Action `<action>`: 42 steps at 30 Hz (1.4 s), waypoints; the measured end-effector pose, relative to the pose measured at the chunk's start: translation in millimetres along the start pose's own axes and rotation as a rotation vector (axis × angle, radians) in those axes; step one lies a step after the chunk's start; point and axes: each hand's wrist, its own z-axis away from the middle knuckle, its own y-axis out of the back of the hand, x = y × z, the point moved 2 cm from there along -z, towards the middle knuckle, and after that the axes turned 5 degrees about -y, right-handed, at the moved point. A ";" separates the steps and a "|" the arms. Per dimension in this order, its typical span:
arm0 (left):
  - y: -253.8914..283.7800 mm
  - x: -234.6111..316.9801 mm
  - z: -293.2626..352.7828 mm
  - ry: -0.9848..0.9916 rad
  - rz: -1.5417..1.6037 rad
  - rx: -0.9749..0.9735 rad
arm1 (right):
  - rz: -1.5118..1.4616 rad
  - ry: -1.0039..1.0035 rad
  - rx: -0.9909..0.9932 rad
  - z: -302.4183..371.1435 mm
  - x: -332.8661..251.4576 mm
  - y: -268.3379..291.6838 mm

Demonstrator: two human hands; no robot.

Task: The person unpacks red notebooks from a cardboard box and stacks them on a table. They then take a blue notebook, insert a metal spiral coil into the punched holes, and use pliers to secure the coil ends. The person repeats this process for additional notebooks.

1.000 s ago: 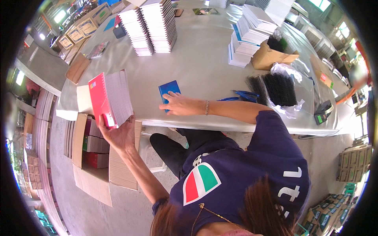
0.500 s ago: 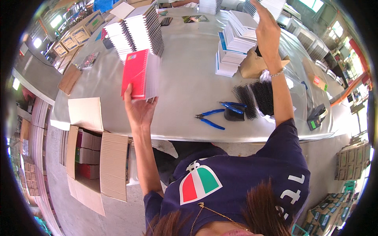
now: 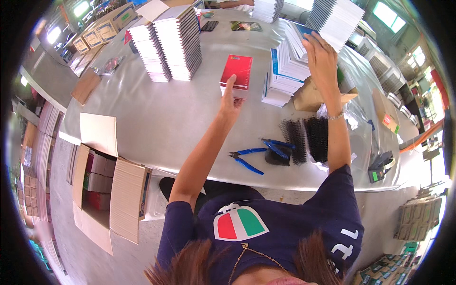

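Observation:
My left hand [image 3: 231, 100] grips a thick red-covered notebook block [image 3: 241, 69] over the middle of the table, thumb on its cover and fingers beneath. To the right, my right hand [image 3: 323, 64] reaches up with fingers stretched out at a leaning stack of white-paged notebooks [image 3: 287, 64]. Its fingertips lie over a blue-covered notebook [image 3: 304, 32] on top; whether they press on it I cannot tell. Two tall piles of spiral-bound notebooks [image 3: 178, 45] stand left of the red one. Black spiral binding coils [image 3: 317, 140] lie beside my right forearm.
Two blue-handled cutters [image 3: 248, 164] lie near the table's front edge, one resting on a dark object. A torn cardboard box [image 3: 306, 96] sits under my right wrist. An open carton [image 3: 128, 199] with notebooks inside stands left of me. More spiral-bound stacks [image 3: 335, 21] stand at the back.
My left hand has carried the red notebook block rightward, away from the left piles, and it now lies flatter. My right hand has come lower in view, over the right stack's top.

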 end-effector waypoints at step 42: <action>442.8 368.2 302.1 -0.743 0.835 1.352 | -1.035 0.343 -0.970 209.5 -333.5 -107.0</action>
